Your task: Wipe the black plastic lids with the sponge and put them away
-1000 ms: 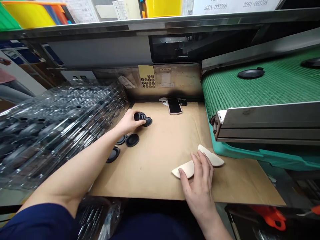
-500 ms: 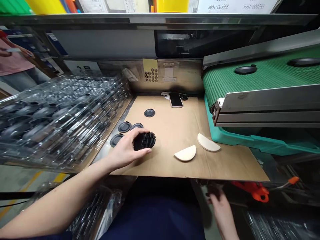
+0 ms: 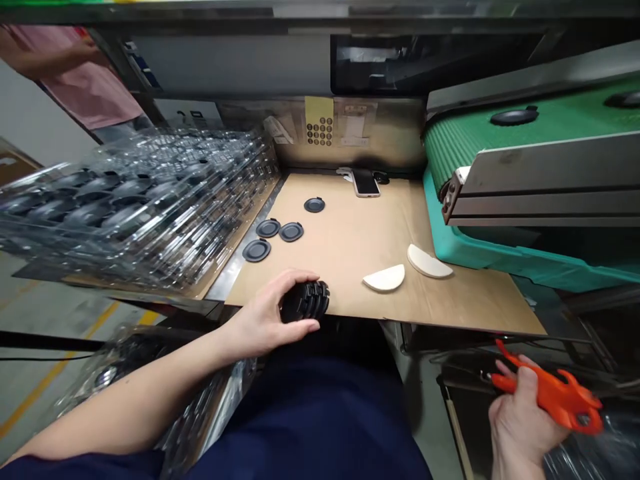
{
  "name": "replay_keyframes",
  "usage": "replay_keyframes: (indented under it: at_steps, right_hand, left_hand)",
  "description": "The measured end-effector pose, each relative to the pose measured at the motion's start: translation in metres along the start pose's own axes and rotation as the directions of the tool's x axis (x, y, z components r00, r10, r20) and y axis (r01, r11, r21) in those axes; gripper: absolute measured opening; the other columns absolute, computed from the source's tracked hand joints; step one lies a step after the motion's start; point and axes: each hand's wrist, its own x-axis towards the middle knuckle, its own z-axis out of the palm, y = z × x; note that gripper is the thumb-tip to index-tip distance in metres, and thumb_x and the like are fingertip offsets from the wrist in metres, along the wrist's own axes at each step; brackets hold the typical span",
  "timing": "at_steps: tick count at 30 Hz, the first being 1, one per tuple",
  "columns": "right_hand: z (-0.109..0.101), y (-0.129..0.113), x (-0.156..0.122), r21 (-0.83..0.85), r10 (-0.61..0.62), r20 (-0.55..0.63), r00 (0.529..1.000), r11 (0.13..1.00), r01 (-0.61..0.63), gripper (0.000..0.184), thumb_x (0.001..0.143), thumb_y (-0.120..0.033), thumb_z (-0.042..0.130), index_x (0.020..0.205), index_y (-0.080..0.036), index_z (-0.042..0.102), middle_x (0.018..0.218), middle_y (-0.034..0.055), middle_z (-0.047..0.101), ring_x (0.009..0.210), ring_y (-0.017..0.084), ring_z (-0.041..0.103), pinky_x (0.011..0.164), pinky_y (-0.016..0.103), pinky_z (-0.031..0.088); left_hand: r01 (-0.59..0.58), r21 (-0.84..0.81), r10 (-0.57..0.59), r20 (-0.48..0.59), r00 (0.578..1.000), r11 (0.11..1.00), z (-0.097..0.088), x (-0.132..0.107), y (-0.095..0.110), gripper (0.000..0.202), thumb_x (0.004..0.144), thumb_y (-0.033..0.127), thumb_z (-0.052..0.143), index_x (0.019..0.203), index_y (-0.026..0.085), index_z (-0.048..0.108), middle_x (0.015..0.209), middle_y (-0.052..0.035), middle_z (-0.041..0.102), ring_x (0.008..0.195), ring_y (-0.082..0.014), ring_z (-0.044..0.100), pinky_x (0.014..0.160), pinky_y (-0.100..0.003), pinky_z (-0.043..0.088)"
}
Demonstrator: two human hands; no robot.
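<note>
My left hand (image 3: 267, 313) is closed around a short stack of black round caps (image 3: 313, 300), held on edge just over the table's front edge. Flat on the cardboard beyond it lie several more black caps (image 3: 291, 231), each with a small tab. My right hand (image 3: 525, 413) is low at the right, below the table level. Its thumb and fingers are wrapped round an orange air blow gun (image 3: 565, 397) with a thin metal tip pointing left. Two cream half-round pads (image 3: 385, 279) rest on the cardboard between the hands.
Stacked clear plastic trays (image 3: 150, 200) with black caps stand at left. On the right, a green conveyor belt (image 3: 470, 143) carries caps above a teal bin (image 3: 480, 253). A phone (image 3: 366, 182) lies at the back of the cardboard (image 3: 350, 233). A person in pink (image 3: 90, 87) stands beyond.
My right hand has moved right and taken hold of the orange blow gun. My left hand, still holding the cap stack, has come back toward the table's front edge. The view has tilted down.
</note>
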Motion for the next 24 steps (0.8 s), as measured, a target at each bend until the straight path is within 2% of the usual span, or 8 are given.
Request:
replay_keyframes:
  at_steps: [2,4,6,7,8,10,16,24]
  right_hand:
    - [-0.021,-0.005,-0.02,0.008,0.013,0.111,0.994,1.0,-0.014,0.055,0.09,-0.066,0.055,0.117,-0.019,0.064,0.12,0.0202,0.072,0.081,0.033,0.076,0.076,0.051,0.063]
    - [-0.04,-0.015,-0.042,-0.006,-0.003,0.454,0.891,1.0,0.007,0.046,0.087,-0.063,0.064,0.1,-0.019,0.071,0.106,0.0147,0.076,0.082,0.03,0.075,0.082,0.047,0.063]
    - [-0.05,-0.029,-0.06,0.014,-0.058,0.746,0.663,0.997,0.071,0.037,0.084,-0.054,0.071,0.103,-0.023,0.072,0.11,0.0105,0.076,0.099,0.029,0.074,0.091,0.042,0.06]
    - [-0.051,-0.036,-0.067,0.008,-0.065,0.872,0.486,0.993,0.119,0.033,0.087,-0.051,0.069,0.105,-0.025,0.072,0.111,0.0082,0.075,0.101,0.027,0.073,0.091,0.039,0.059]
    - [-0.049,-0.042,-0.073,-0.011,-0.057,0.924,0.379,0.985,0.174,0.032,0.09,-0.05,0.064,0.11,-0.027,0.072,0.111,0.0064,0.075,0.101,0.025,0.073,0.09,0.038,0.059]
    - [-0.04,-0.052,-0.08,-0.068,-0.009,0.966,0.26,0.955,0.287,0.032,0.094,-0.049,0.056,0.116,-0.031,0.069,0.108,0.0029,0.075,0.095,0.023,0.073,0.085,0.037,0.059]
    - [-0.014,-0.063,-0.09,-0.197,0.053,0.951,0.304,0.863,0.466,0.023,0.096,-0.043,0.046,0.096,-0.03,0.065,0.086,-0.0024,0.068,0.077,0.019,0.067,0.065,0.03,0.05]
    - [0.009,-0.069,-0.09,-0.253,0.119,0.949,0.292,0.839,0.481,0.016,0.096,-0.04,0.047,0.095,-0.031,0.06,0.087,-0.004,0.068,0.074,0.018,0.066,0.062,0.028,0.044]
  left_hand:
    - [0.026,-0.053,-0.019,0.136,0.991,0.998,0.008,-0.016,0.004,0.064,0.079,0.044,0.079,0.137,0.035,0.053,0.138,-0.0043,0.062,0.128,-0.0247,0.06,0.114,-0.039,0.047]
    - [0.071,-0.094,-0.033,0.354,0.935,0.993,0.021,-0.029,-0.001,0.066,0.076,0.046,0.08,0.137,0.036,0.055,0.137,-0.0036,0.063,0.127,-0.0247,0.062,0.113,-0.038,0.048]
    - [0.144,-0.09,-0.079,0.506,0.859,0.986,0.04,-0.034,-0.018,0.069,0.072,0.049,0.083,0.135,0.034,0.059,0.134,-0.0035,0.066,0.123,-0.0259,0.064,0.11,-0.038,0.05]
    - [0.186,-0.068,-0.125,0.516,0.847,0.98,0.052,-0.034,-0.031,0.069,0.07,0.05,0.083,0.133,0.033,0.061,0.132,-0.0037,0.067,0.122,-0.0269,0.065,0.109,-0.038,0.051]
    - [0.242,-0.031,-0.199,0.478,0.856,0.97,0.063,-0.031,-0.046,0.068,0.068,0.049,0.084,0.13,0.032,0.064,0.129,-0.0037,0.069,0.12,-0.0279,0.066,0.108,-0.039,0.051]
    - [0.304,0.019,-0.285,0.403,0.87,0.953,0.085,-0.02,-0.079,0.06,0.075,0.045,0.079,0.13,0.028,0.064,0.131,-0.0077,0.068,0.125,-0.0319,0.063,0.111,-0.046,0.049]
    - [0.342,0.097,-0.355,0.26,0.898,0.935,0.118,0.01,-0.15,0.045,0.093,0.04,0.067,0.133,0.021,0.06,0.137,-0.0119,0.06,0.125,-0.028,0.059,0.105,-0.052,0.05]
    - [0.383,0.141,-0.407,0.239,0.882,0.913,0.133,0.009,-0.179,0.036,0.097,0.039,0.062,0.128,0.021,0.062,0.134,-0.011,0.061,0.116,-0.024,0.062,0.097,-0.045,0.055]
